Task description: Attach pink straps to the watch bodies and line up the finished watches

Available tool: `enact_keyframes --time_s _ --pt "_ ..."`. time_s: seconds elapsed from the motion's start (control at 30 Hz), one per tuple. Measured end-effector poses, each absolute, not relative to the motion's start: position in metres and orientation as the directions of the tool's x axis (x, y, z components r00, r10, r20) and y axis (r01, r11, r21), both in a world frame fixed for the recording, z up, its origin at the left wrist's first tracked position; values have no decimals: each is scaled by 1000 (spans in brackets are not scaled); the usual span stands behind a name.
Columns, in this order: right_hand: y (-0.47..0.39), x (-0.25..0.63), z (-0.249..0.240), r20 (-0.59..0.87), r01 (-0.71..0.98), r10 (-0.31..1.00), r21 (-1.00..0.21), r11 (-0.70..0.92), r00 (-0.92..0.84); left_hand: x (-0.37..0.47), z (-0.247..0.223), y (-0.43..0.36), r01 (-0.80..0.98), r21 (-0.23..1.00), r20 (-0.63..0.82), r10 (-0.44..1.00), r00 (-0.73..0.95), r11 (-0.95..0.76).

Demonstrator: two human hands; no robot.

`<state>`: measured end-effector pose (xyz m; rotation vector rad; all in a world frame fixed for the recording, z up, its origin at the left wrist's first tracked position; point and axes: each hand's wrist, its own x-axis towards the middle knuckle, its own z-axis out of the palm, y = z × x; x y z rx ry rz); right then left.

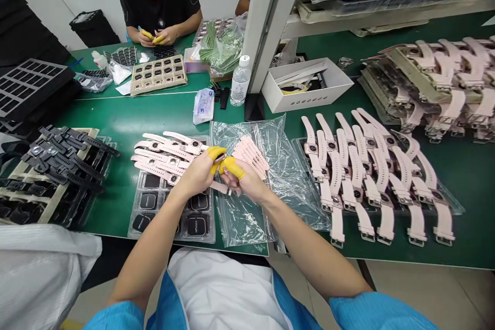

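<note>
My left hand and my right hand, with yellow finger cots, meet above the edge of a clear tray. Both are closed around a small watch; my fingers hide most of it. A pink watch strap with a buckle hangs below them. Pink-strapped watches lie across the tray's far part, left of my left hand. Nearer to me, the tray's pockets hold black square pieces. Beside my right hand, loose pink strap pieces are fanned on a clear plastic bag.
Rows of pink-strapped watches lie at right, with stacked trays behind. Black-strapped watches sit at left. A bottle, a white box and a metal post stand ahead. A co-worker works across the table.
</note>
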<state>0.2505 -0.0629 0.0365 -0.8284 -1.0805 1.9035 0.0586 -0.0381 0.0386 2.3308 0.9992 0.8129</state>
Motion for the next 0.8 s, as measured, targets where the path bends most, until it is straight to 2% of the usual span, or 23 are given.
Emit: enact_keyframes --time_s 0.1,0.23,0.47,0.67,0.8 --pt "-65 253 42 -141 -306 830 -885 -350 -540 55 42 -39 470 574 367 724 584 -670" --pt "-64 254 45 -197 -292 802 -861 -417 -564 57 46 -39 477 519 361 687 630 -710" --pt "-62 253 44 -299 -372 811 -772 -515 -502 62 47 -42 493 526 372 709 598 -692" --pt "-59 257 43 -341 -407 787 -711 -574 -515 64 59 -46 466 585 294 710 640 -663" --pt "-58 257 45 -393 -336 773 -734 -590 -498 66 61 -48 575 496 229 736 637 -651"
